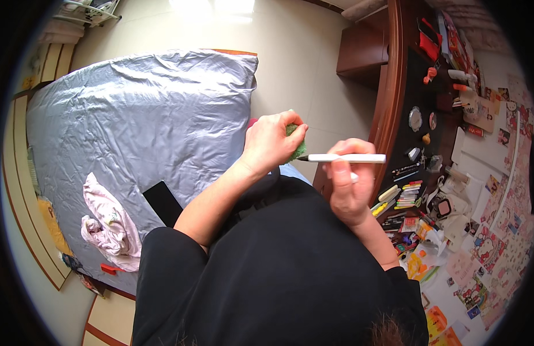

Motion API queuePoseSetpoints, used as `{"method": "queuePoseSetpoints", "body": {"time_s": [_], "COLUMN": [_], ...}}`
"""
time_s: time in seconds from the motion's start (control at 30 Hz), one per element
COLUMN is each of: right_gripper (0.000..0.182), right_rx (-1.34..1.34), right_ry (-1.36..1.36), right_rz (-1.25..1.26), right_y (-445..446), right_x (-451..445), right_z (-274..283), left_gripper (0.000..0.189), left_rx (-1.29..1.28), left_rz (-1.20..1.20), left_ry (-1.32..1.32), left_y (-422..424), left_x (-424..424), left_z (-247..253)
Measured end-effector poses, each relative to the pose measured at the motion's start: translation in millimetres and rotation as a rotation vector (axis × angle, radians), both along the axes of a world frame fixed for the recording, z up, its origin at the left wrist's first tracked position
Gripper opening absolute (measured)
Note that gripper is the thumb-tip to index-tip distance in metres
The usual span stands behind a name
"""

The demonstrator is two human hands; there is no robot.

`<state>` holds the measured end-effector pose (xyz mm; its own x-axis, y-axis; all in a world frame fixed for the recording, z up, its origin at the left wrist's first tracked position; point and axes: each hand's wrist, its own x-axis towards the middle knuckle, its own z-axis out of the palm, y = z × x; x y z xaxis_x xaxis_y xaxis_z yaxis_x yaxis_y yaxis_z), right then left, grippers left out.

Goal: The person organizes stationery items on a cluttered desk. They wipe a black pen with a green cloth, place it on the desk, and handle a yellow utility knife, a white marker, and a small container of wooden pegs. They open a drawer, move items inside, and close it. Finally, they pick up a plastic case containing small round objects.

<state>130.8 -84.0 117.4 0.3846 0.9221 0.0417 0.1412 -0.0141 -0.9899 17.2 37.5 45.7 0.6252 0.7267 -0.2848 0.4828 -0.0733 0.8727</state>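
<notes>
My left hand (273, 136) grips a fuzzy green object (298, 147), most of it hidden behind my fingers and palm. In my right hand (351, 181) is a white pen (347, 158) with a dark tip, held level between thumb and fingers. That tip points left and comes right up to the green object's lower edge; whether it touches, I cannot tell. A small white piece (354, 177), perhaps the pen's cap, shows among my right fingers.
To the left, a bed with a shiny grey-blue sheet (163, 108) carries a dark phone or tablet (163, 203) and a crumpled pink cloth (113, 225). A wooden desk edge (390, 104) runs along the right. Several markers (409, 194), pens and small items crowd the desk.
</notes>
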Motion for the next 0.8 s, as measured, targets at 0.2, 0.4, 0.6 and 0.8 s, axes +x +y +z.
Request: {"method": "queuePoseSetpoints", "body": {"time_s": [0.2, 0.4, 0.6, 0.8], "right_gripper": [0.018, 0.018, 0.018, 0.018], "right_rx": [-0.027, -0.052, -0.022, -0.053], "right_ry": [-0.108, -0.184, -0.256, -0.178], "right_rz": [0.098, 0.114, 0.095, 0.065], "right_y": [1, 4, 9, 9], "right_x": [-7, -3, 3, 6], "right_z": [-14, -17, -16, -19], "left_gripper": [0.029, 0.031, 0.031, 0.031], "left_rx": [-0.05, -0.067, -0.069, -0.08], "left_rz": [-0.055, -0.073, -0.081, -0.081], "left_ry": [0.065, 0.07, 0.054, 0.054], "left_y": [2, 3, 5, 6], "left_x": [4, 5, 6, 7], "left_z": [6, 5, 2, 1]}}
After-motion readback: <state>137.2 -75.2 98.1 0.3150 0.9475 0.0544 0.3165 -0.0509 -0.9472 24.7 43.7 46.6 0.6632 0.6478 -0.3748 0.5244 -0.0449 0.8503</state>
